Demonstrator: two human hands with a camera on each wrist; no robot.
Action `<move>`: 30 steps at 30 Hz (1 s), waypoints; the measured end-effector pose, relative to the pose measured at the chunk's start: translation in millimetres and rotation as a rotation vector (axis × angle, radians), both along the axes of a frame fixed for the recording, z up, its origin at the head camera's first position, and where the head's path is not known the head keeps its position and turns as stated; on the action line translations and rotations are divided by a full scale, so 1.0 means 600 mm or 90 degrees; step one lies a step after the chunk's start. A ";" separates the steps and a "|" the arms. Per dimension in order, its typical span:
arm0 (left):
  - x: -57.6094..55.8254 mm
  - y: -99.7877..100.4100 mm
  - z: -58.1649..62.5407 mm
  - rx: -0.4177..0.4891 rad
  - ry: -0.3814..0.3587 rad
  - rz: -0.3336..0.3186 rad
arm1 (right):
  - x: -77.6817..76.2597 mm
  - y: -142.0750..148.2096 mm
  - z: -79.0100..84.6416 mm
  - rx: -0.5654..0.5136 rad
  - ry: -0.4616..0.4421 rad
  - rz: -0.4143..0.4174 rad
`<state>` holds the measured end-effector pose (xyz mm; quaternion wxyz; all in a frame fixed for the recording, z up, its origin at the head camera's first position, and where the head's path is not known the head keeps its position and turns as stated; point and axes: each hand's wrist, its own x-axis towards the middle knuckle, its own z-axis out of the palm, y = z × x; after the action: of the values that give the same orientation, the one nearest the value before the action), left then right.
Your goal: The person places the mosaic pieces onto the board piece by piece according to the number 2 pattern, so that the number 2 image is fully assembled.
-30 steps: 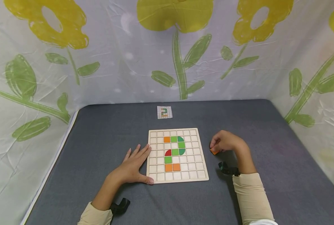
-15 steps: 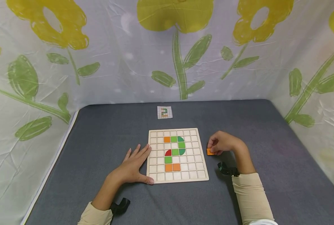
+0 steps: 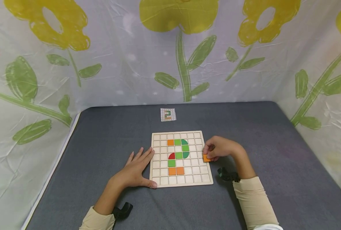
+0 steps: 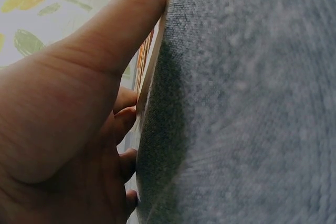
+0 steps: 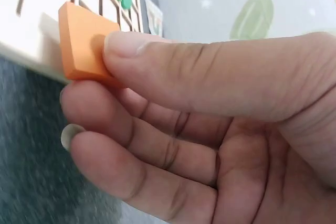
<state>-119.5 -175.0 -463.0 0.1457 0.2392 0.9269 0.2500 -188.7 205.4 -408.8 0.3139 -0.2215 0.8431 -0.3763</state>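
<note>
A wooden grid board [image 3: 163,181] lies on the table, with orange and green squares, dark green quarter-rounds and one red quarter-round set in its cells. My left hand [image 3: 134,172] rests spread at the board's left side, thumb on the near left corner and fingertips on the left edge. In the left wrist view the thumb [image 4: 131,19] lies along the board's edge. At the board's right edge my right hand [image 3: 220,147] pinches an orange square tile [image 5: 84,43] between thumb and fingers. The tile overlaps the board's right border in the head view.
Beyond the board lies a small printed card [image 3: 168,115] showing a coloured grid pattern. A dark grey cloth covers the table [image 3: 118,127]. A flower-print curtain [image 3: 124,64] hangs around the back and sides.
My right hand has moved left with the orange tile, from the table beside the board to over the board's right edge. The left hand has stayed put.
</note>
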 end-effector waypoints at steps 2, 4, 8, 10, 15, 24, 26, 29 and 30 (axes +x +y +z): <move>0.000 0.000 -0.001 0.001 0.001 0.000 | 0.002 -0.008 -0.001 -0.004 -0.006 0.002; 0.000 0.000 -0.001 0.002 0.002 0.000 | 0.004 -0.017 -0.003 -0.010 -0.007 0.011; 0.001 0.000 -0.003 0.001 0.006 -0.001 | 0.007 -0.034 -0.009 -0.031 0.005 0.038; 0.000 0.000 -0.004 0.000 0.006 -0.001 | 0.009 -0.043 -0.013 -0.032 0.017 0.054; -0.001 -0.001 -0.009 -0.004 0.009 -0.001 | 0.013 -0.065 -0.017 -0.015 0.042 0.089; -0.002 -0.002 -0.015 -0.004 0.014 -0.001 | 0.030 -0.100 -0.015 -0.001 0.112 0.138; -0.003 -0.002 -0.015 -0.006 0.013 -0.001 | 0.033 -0.105 -0.015 0.001 0.127 0.143; -0.002 -0.001 -0.015 -0.005 0.014 0.000 | 0.035 -0.110 -0.017 0.004 0.145 0.148; -0.002 -0.001 -0.015 -0.005 0.014 0.000 | 0.035 -0.111 -0.019 0.004 0.148 0.148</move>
<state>-120.9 -175.8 -472.2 0.1361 0.2413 0.9295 0.2435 -167.7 138.6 -419.9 0.2560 -0.3587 0.8436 -0.3068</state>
